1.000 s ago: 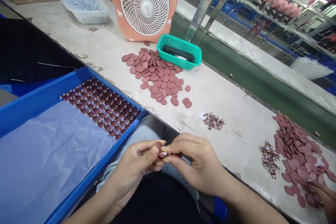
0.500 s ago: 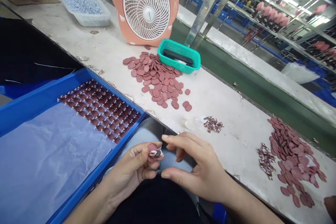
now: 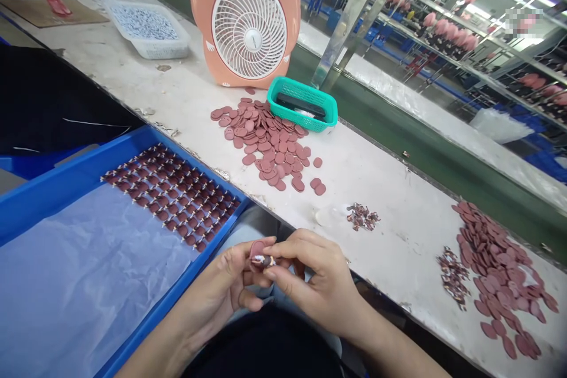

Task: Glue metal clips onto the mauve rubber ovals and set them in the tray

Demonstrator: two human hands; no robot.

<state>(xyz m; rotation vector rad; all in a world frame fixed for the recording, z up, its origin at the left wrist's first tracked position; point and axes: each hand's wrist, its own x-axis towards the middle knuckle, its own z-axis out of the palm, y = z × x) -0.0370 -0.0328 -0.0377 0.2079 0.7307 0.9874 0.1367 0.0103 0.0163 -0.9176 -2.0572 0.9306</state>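
Observation:
Over my lap, my left hand (image 3: 224, 292) pinches a small reddish-brown oval disc (image 3: 257, 250) between thumb and fingers. My right hand (image 3: 316, 283) meets it from the right, thumb and forefinger closed on a tiny metal-and-brown clip piece (image 3: 268, 261) pressed against the disc. A pile of the same discs (image 3: 268, 142) lies on the white bench ahead. A small heap of clip pieces (image 3: 362, 217) sits just beyond my right hand. To my left a blue tray (image 3: 66, 171) holds neat rows of finished discs (image 3: 172, 192) on blue-white paper.
A pink desk fan (image 3: 248, 18) and a teal basket (image 3: 302, 103) stand at the bench's back edge. A white bin of small grey parts (image 3: 148, 28) sits far left. Another disc pile (image 3: 500, 266) and clip heap (image 3: 452, 274) lie to the right. A green conveyor (image 3: 420, 136) runs behind.
My right hand had drawn back open from the disc half a second ago; now its fingers are closed on the clip piece against the disc. The view shifted slightly downward.

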